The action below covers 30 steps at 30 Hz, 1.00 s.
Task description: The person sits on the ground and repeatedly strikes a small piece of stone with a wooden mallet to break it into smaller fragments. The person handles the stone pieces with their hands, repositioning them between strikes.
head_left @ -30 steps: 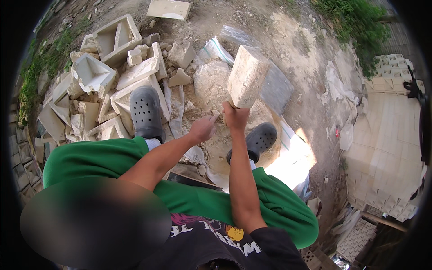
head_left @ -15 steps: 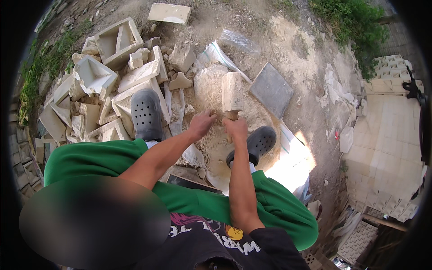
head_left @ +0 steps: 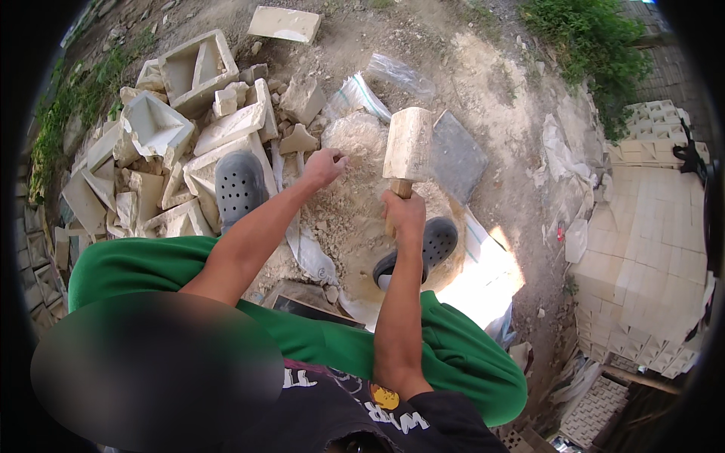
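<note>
My right hand [head_left: 404, 212] is wrapped round the short wooden handle of a mallet [head_left: 408, 145]. The mallet's thick, pale, dusty head points away from me, raised over the ground. My left hand [head_left: 325, 167] is to its left with the fingers curled in; what they hold, if anything, is too small to make out. Just beyond the left hand lies a pale, dusty lump [head_left: 355, 134]. Crumbs and powder [head_left: 351, 200] spread over the ground below both hands. A flat grey slab [head_left: 458, 158] lies right of the mallet head, partly covered by it.
Broken cream-coloured blocks [head_left: 226, 136] are heaped on the left, against my left clog [head_left: 241, 189]. My right clog [head_left: 438, 245] stands beside the right forearm. A white woven sack [head_left: 483, 257] lies under the debris. Stacked pale blocks [head_left: 634, 257] stand at far right.
The mallet has come up off the ground and shifted slightly right with my right hand. My left hand has drawn away to the left and a little farther off.
</note>
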Tool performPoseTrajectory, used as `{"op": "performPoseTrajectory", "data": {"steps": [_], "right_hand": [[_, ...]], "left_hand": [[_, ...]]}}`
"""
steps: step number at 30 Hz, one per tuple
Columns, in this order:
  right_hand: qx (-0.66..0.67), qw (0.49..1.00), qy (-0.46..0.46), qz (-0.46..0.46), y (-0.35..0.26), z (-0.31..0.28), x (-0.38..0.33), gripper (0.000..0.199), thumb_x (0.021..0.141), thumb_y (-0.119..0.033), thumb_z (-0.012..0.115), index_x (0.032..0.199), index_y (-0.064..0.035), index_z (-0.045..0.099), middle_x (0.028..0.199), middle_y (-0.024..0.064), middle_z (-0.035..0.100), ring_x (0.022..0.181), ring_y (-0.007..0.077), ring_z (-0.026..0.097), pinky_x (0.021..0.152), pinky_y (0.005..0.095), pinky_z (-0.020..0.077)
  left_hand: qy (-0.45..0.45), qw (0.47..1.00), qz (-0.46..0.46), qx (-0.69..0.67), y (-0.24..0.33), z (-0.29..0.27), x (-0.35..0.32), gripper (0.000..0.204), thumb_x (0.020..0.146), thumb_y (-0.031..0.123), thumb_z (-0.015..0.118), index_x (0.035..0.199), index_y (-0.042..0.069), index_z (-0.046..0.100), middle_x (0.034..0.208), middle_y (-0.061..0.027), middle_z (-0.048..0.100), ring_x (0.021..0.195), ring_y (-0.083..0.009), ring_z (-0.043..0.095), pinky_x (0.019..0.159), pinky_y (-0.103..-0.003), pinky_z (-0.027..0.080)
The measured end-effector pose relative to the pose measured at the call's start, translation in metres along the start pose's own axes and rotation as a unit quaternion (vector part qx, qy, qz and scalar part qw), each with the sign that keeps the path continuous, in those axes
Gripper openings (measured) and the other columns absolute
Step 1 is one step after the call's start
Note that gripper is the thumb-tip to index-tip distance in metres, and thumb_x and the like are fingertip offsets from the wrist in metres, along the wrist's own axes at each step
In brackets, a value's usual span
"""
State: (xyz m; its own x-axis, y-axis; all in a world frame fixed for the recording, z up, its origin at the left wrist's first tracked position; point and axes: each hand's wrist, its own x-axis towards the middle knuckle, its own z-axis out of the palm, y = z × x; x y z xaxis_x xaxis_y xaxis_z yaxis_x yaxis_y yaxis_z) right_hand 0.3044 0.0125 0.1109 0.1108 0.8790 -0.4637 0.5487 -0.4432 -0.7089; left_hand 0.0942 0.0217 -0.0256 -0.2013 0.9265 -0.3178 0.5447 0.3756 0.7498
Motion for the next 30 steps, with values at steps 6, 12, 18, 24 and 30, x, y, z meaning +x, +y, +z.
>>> {"op": "performPoseTrajectory", "data": {"steps": [6, 12, 18, 24, 30], "right_hand": [[0.047, 0.998, -0.005, -0.032, -0.041, -0.003, -0.026, 0.025, 0.073, -0.018, 0.071, 0.085, 0.0039, 0.066, 0.063, 0.0082, 0.062, 0.054, 0.0178, 0.061, 0.055, 0.0333, 0.0487], [0.046, 0.995, 0.034, -0.082, -0.079, -0.023, -0.040, 0.035, 0.072, -0.028, 0.071, 0.086, 0.0037, 0.067, 0.064, 0.0105, 0.066, 0.060, 0.0203, 0.066, 0.065, 0.0351, 0.0510], [0.049, 0.997, 0.029, -0.047, -0.059, -0.021, -0.040, 0.036, 0.072, -0.027, 0.072, 0.089, 0.0043, 0.067, 0.064, 0.0103, 0.066, 0.060, 0.0195, 0.066, 0.065, 0.0347, 0.0510], [0.069, 0.997, 0.000, -0.045, -0.065, -0.016, -0.045, 0.035, 0.072, -0.024, 0.071, 0.090, 0.0057, 0.067, 0.063, 0.0098, 0.065, 0.058, 0.0185, 0.065, 0.061, 0.0336, 0.0501], [0.110, 0.986, 0.051, -0.112, -0.092, -0.015, -0.062, 0.024, 0.073, -0.016, 0.070, 0.080, 0.0055, 0.065, 0.062, 0.0081, 0.063, 0.055, 0.0153, 0.060, 0.057, 0.0336, 0.0477]], "left_hand": [[0.050, 0.996, 0.069, -0.021, -0.005, -0.003, 0.006, 0.034, 0.090, 0.019, 0.063, 0.123, 0.012, 0.067, 0.108, -0.0133, 0.071, 0.100, -0.0335, 0.067, 0.087, -0.042, 0.053], [0.094, 0.955, 0.258, 0.110, 0.018, 0.012, 0.031, 0.032, 0.087, 0.016, 0.065, 0.119, 0.013, 0.068, 0.120, -0.0062, 0.064, 0.105, -0.0309, 0.064, 0.087, -0.043, 0.054], [0.026, 0.954, 0.239, 0.179, 0.023, 0.008, 0.036, 0.024, 0.084, 0.017, 0.067, 0.107, 0.014, 0.072, 0.103, -0.0063, 0.066, 0.102, -0.0282, 0.063, 0.084, -0.042, 0.054], [-0.018, 0.946, 0.291, 0.138, -0.005, -0.011, 0.022, 0.024, 0.082, 0.019, 0.069, 0.104, 0.013, 0.073, 0.106, -0.0071, 0.067, 0.101, -0.0286, 0.064, 0.086, -0.041, 0.054], [0.119, 0.950, 0.270, 0.101, -0.007, -0.006, 0.004, 0.026, 0.082, 0.020, 0.071, 0.107, 0.014, 0.073, 0.106, -0.0068, 0.068, 0.102, -0.0282, 0.064, 0.087, -0.041, 0.053]]}}
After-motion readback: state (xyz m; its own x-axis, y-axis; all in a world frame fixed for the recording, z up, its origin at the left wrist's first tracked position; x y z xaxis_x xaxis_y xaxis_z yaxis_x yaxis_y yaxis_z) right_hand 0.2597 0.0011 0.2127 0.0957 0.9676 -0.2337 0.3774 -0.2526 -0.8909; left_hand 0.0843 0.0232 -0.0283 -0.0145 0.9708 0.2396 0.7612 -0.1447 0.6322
